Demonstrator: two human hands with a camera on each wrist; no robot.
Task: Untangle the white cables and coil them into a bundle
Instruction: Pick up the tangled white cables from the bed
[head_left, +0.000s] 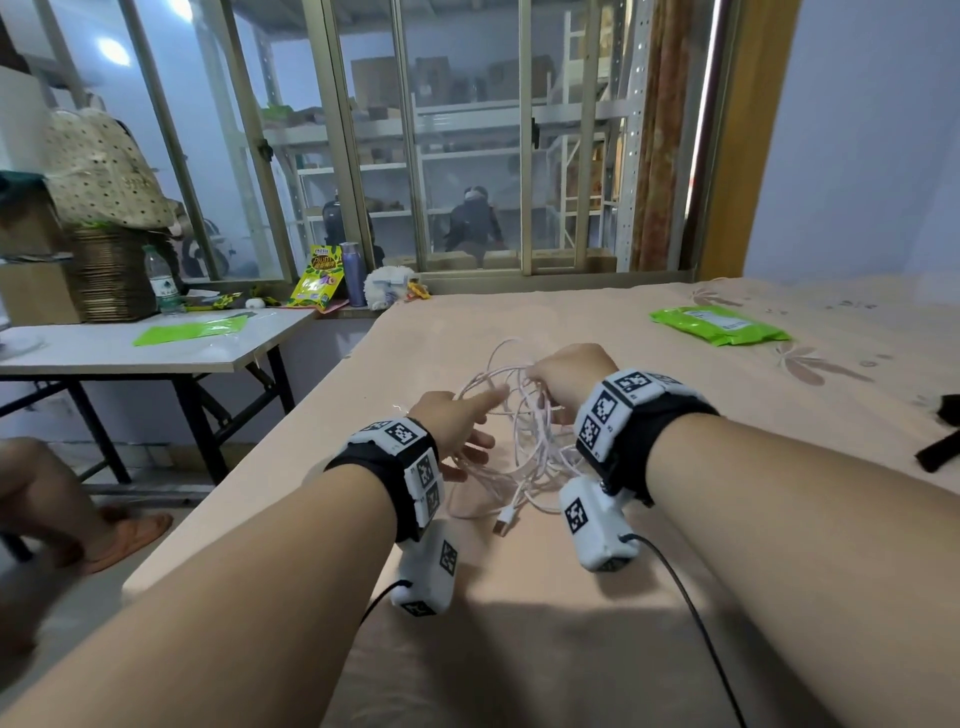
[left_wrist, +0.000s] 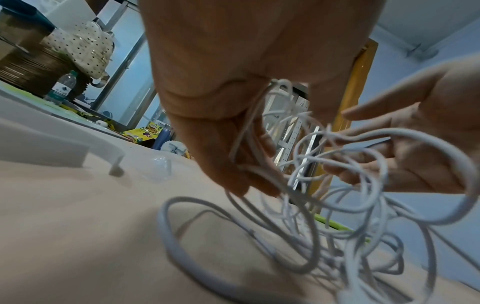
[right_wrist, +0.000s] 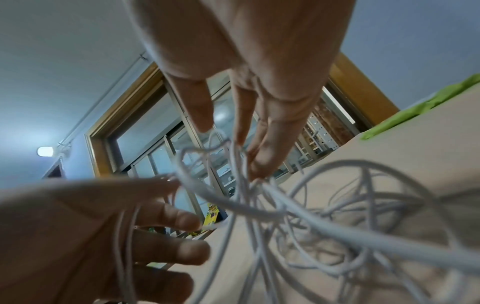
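Observation:
A tangle of white cables lies on the peach bed sheet, part of it lifted. My right hand holds several strands up, gathered at its fingertips. In the left wrist view the right hand has loops draped over its fingers. My left hand reaches into the cables from the left with fingers spread. Strands of the cables run along the left hand between thumb and fingers. A USB plug lies at the near side of the pile.
A green packet lies on the bed at the far right, a black strap at the right edge. A folding table with clutter stands left of the bed. Another person's limb and sandalled foot are at the left.

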